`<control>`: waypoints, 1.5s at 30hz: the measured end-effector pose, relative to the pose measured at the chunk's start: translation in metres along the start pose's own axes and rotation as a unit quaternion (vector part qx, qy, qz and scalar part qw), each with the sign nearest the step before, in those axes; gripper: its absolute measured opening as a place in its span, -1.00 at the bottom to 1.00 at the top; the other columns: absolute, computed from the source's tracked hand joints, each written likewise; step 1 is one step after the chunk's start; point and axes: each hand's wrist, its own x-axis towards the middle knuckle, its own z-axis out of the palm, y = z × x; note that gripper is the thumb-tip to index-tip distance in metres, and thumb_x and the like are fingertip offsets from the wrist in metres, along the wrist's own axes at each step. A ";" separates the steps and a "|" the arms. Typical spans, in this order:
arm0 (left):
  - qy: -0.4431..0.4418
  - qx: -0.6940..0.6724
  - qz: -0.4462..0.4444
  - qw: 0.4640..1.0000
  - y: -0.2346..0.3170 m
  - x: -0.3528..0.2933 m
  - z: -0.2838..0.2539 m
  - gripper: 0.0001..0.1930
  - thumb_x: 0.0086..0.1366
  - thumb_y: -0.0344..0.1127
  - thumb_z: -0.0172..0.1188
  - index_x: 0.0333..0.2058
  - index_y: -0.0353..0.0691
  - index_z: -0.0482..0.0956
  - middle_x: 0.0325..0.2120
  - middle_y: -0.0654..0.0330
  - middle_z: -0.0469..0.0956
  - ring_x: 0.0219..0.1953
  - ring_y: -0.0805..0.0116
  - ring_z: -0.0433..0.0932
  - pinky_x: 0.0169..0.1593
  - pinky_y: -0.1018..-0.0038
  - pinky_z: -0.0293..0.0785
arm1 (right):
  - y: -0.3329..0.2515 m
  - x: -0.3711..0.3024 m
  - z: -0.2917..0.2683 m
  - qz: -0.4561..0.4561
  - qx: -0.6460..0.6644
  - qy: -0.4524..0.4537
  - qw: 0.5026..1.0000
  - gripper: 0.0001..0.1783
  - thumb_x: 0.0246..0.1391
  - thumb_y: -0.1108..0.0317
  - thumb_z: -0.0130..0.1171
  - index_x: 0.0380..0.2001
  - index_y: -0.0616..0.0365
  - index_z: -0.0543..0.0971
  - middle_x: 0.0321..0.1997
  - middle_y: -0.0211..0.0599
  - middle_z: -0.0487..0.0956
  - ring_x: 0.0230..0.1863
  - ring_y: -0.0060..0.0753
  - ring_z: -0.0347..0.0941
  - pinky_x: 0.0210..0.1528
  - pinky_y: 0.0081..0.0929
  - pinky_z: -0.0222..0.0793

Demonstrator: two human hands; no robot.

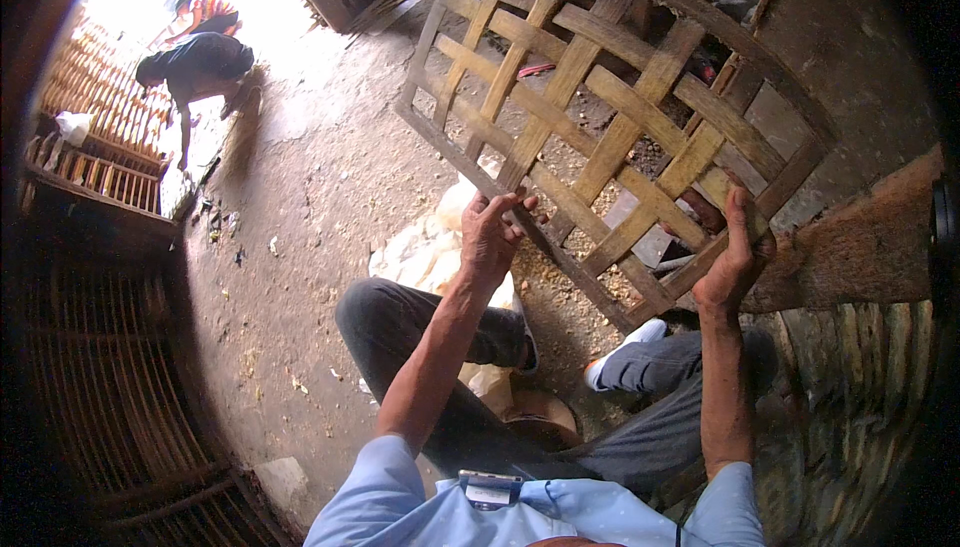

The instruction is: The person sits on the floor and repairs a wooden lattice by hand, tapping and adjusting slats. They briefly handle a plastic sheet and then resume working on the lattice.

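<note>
Held tilted in front of me is a woven lattice panel (pixel 640 104), made of wide flat yellowish strips crossing over and under inside a darker wooden frame. My left hand (pixel 489 240) is closed on the frame's near left edge, with the fingers curled round the rim. At the near right corner my right hand (pixel 737 259) grips the panel, thumb on top and the other fingers mostly hidden beneath. Through the gaps I see the dirt floor and some scraps.
My legs (pixel 640 417) are bent under the panel. A pale crumpled sheet (pixel 405 259) lies by my left knee. Another person (pixel 205 62) bends near a bamboo fence (pixel 105 77) at the far left. Dark slatted structure (pixel 110 357) stands at left; a wooden board (pixel 850 237) at right.
</note>
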 end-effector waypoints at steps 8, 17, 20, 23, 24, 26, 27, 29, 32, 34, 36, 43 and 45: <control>0.066 -0.050 -0.032 0.996 0.008 0.016 -0.026 -0.63 0.29 -0.10 0.25 -0.14 -0.25 0.40 -0.39 0.17 0.49 -0.37 0.15 0.64 -0.27 0.15 0.73 | 0.001 0.002 0.003 0.039 0.073 -0.018 0.996 -0.53 0.29 0.12 0.18 0.00 0.36 0.59 -0.08 -0.15 0.61 -0.18 -0.33 0.62 -0.24 -0.26 0.71; 0.084 0.084 -0.051 0.992 0.025 0.024 -0.045 -0.65 0.33 -0.18 0.29 -0.08 -0.32 0.49 -0.30 0.13 0.53 -0.27 0.25 0.62 -0.21 0.22 0.66 | 0.009 0.000 0.001 0.010 0.005 -0.012 1.000 -0.57 0.24 0.15 0.25 -0.09 0.37 0.64 -0.04 -0.08 0.63 0.00 -0.28 0.55 0.14 -0.26 0.47; -0.046 0.020 -0.063 0.997 0.017 0.009 -0.023 -0.66 0.33 -0.21 0.29 -0.06 -0.30 0.49 -0.27 0.13 0.57 -0.22 0.29 0.61 -0.14 0.34 0.63 | 0.009 0.001 0.002 -0.010 0.017 0.048 0.999 -0.65 0.18 0.21 0.33 -0.15 0.30 0.66 -0.13 -0.26 0.67 -0.14 -0.39 0.59 -0.04 -0.43 0.52; -0.106 0.032 -0.082 0.990 0.009 -0.001 -0.012 -0.70 0.33 -0.27 0.30 -0.04 -0.21 0.49 -0.22 0.21 0.60 -0.22 0.45 0.58 -0.21 0.48 0.54 | 0.005 0.006 0.005 0.001 0.015 0.050 0.999 -0.53 0.21 0.12 0.28 -0.05 0.37 0.63 0.03 -0.07 0.62 0.12 -0.29 0.47 0.23 -0.33 0.29; -0.117 0.029 -0.083 0.989 0.009 -0.004 -0.006 -0.70 0.32 -0.28 0.30 -0.03 -0.19 0.49 -0.23 0.22 0.60 -0.23 0.47 0.58 -0.25 0.50 0.53 | 0.004 0.007 0.006 -0.001 0.013 0.045 0.999 -0.46 0.22 0.07 0.27 -0.01 0.40 0.62 0.09 0.02 0.59 0.23 -0.23 0.42 0.33 -0.26 0.23; -0.052 0.118 -0.104 0.986 0.006 -0.006 0.003 -0.70 0.30 -0.33 0.31 -0.03 -0.16 0.49 -0.26 0.27 0.61 -0.30 0.50 0.58 -0.37 0.56 0.46 | 0.009 0.008 0.004 -0.003 0.003 0.051 0.999 -0.47 0.23 0.08 0.25 -0.01 0.40 0.61 0.07 0.02 0.60 0.16 -0.20 0.49 0.23 -0.22 0.39; -0.022 0.159 -0.101 0.982 -0.001 -0.008 0.004 -0.70 0.29 -0.34 0.31 -0.04 -0.17 0.49 -0.28 0.27 0.60 -0.33 0.50 0.57 -0.40 0.56 0.46 | 0.009 0.008 0.002 -0.006 -0.002 0.055 0.998 -0.47 0.24 0.09 0.24 0.00 0.41 0.60 0.07 0.02 0.60 0.13 -0.18 0.53 0.19 -0.19 0.47; 0.065 0.278 -0.064 0.956 -0.021 -0.003 -0.012 -0.70 0.25 -0.34 0.33 -0.08 -0.19 0.49 -0.32 0.26 0.58 -0.41 0.50 0.54 -0.46 0.53 0.43 | 0.006 0.001 0.006 0.040 0.049 -0.007 0.998 -0.51 0.26 0.13 0.21 -0.02 0.41 0.60 0.03 0.00 0.61 -0.01 -0.17 0.61 -0.04 -0.18 0.62; 0.087 0.314 -0.045 0.944 -0.034 0.006 -0.027 -0.52 0.15 -0.28 0.37 0.02 -0.24 0.43 -0.34 0.20 0.64 -0.47 0.45 0.57 -0.40 0.52 0.49 | 0.010 -0.004 0.012 0.008 0.083 -0.042 0.996 -0.55 0.28 0.18 0.18 -0.02 0.42 0.58 -0.03 -0.02 0.61 -0.21 -0.18 0.69 -0.37 -0.21 0.73; 0.034 0.149 -0.064 0.986 -0.026 -0.007 -0.005 -0.64 0.23 -0.33 0.34 -0.04 -0.22 0.46 -0.37 0.21 0.62 -0.49 0.45 0.59 -0.44 0.54 0.50 | 0.025 0.003 -0.003 -0.035 0.028 -0.024 0.999 -0.53 0.27 0.17 0.19 0.01 0.43 0.56 -0.02 -0.02 0.61 -0.18 -0.20 0.67 -0.30 -0.22 0.72; -0.003 0.028 -0.097 0.995 -0.016 -0.012 0.001 -0.74 0.29 -0.38 0.28 -0.08 -0.20 0.48 -0.36 0.24 0.58 -0.46 0.51 0.56 -0.48 0.52 0.50 | 0.020 0.005 -0.003 -0.038 0.040 -0.018 0.998 -0.51 0.27 0.17 0.20 0.02 0.45 0.55 -0.02 -0.02 0.61 -0.18 -0.23 0.66 -0.27 -0.25 0.71; -0.031 -0.017 -0.134 0.990 -0.027 -0.017 0.007 -0.74 0.35 -0.33 0.28 -0.06 -0.18 0.45 -0.36 0.23 0.57 -0.37 0.43 0.65 -0.44 0.54 0.59 | 0.004 0.004 0.005 0.013 0.030 0.046 0.998 -0.45 0.26 0.15 0.22 0.06 0.49 0.53 0.10 0.04 0.57 0.09 -0.23 0.54 0.16 -0.26 0.50; -0.034 -0.036 -0.139 0.989 -0.031 -0.010 -0.005 -0.74 0.35 -0.31 0.28 -0.05 -0.19 0.46 -0.35 0.23 0.57 -0.36 0.44 0.64 -0.45 0.56 0.57 | 0.009 0.006 0.001 0.064 0.071 0.013 0.995 -0.36 0.26 0.08 0.21 0.16 0.46 0.47 0.22 0.07 0.48 0.26 -0.21 0.40 0.33 -0.25 0.30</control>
